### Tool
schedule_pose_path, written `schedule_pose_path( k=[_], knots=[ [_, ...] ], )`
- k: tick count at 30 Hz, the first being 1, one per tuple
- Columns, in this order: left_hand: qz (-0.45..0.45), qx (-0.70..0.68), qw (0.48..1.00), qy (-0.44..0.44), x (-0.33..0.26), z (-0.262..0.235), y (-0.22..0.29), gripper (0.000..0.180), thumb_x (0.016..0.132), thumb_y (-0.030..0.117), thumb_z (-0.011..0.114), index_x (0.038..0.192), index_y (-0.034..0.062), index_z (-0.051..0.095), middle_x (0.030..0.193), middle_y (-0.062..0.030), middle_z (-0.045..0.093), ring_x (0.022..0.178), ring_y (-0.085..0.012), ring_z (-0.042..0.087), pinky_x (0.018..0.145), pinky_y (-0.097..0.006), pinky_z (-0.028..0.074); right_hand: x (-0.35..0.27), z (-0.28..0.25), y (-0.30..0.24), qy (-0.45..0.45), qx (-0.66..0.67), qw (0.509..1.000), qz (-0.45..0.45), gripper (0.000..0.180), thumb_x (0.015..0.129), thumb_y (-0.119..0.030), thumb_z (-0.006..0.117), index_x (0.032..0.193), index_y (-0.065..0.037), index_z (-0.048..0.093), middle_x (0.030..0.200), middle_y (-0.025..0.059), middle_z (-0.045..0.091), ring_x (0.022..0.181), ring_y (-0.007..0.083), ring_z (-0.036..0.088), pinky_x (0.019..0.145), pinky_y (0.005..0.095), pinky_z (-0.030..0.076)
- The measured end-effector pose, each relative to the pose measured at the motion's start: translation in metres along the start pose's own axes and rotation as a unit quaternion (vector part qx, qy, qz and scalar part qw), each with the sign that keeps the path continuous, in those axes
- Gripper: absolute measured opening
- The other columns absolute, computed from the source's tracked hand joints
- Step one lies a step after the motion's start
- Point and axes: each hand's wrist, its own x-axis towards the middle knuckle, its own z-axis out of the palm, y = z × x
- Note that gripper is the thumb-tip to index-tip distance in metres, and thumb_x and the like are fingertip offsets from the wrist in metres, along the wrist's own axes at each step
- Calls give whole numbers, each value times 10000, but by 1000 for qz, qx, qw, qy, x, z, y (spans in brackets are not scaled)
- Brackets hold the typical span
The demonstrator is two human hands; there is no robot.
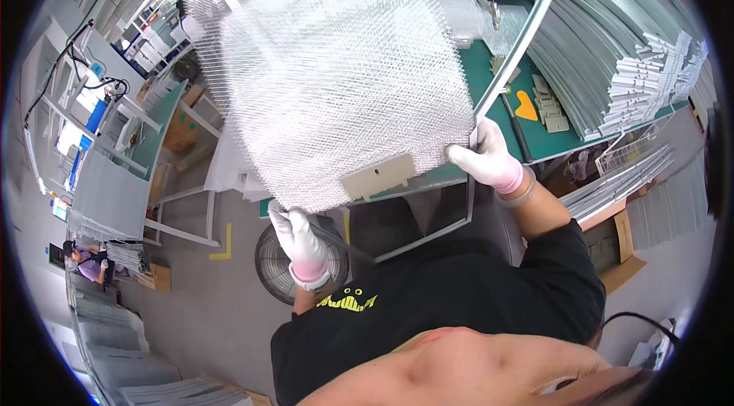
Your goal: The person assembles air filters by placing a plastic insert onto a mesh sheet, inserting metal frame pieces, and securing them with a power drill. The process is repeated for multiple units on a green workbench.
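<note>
A large silvery wire mesh sheet [344,77] spreads in front of me, its near edge toward my body. At its near left corner my left hand [296,241], in a white glove with a pink cuff, is closed on the edge. Likewise gloved, my right hand [489,157] pinches the near right corner, thumb on top, beside a slim metal frame [521,43]. That frame runs along the mesh's right side and bends round below it. A beige flat plate [378,175] with a small slot lies at the mesh's near edge. Fingers under the mesh are hidden.
A green workbench [547,144] carries a yellow flat piece [526,105], a dark-handled tool [517,127], small beige plates [549,104] and stacked metal strips [604,47]. Below stands a round floor fan [277,264]. Another person [88,264] is far left.
</note>
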Motion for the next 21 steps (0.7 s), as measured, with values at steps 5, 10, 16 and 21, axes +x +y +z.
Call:
schedule_pose_path(
  k=[5,10,16,21],
  knots=[
    [57,126,988,-69,59,11,-10,573,993,43,470,1511,-81,258,927,-6,509,780,-72,462,704,-211,398,51,-7,-17,141,-135,962,-192,123,899,-79,583,814,1,622,600,-47,462,580,36,385,517,261,349],
    [69,56,979,-182,121,41,-30,426,989,36,520,1404,-33,454,1064,-22,647,841,-53,536,699,-196,417,74,-28,-9,250,-91,948,-174,266,926,-216,725,826,-5,597,608,-46,485,571,31,378,503,247,346],
    [46,25,987,-149,126,86,-45,173,937,-7,644,1107,-2,614,900,21,648,739,-16,518,666,-184,419,74,-40,21,366,-230,874,-222,357,877,-232,785,733,-32,526,541,-38,457,535,30,365,469,252,323],
    [76,67,984,-146,132,77,-63,190,929,-14,645,1115,-18,610,904,4,652,754,-21,532,683,-189,440,81,-44,9,282,-90,945,-137,199,920,-138,726,908,-1,582,673,-61,538,604,19,408,517,229,343]
  ],
)
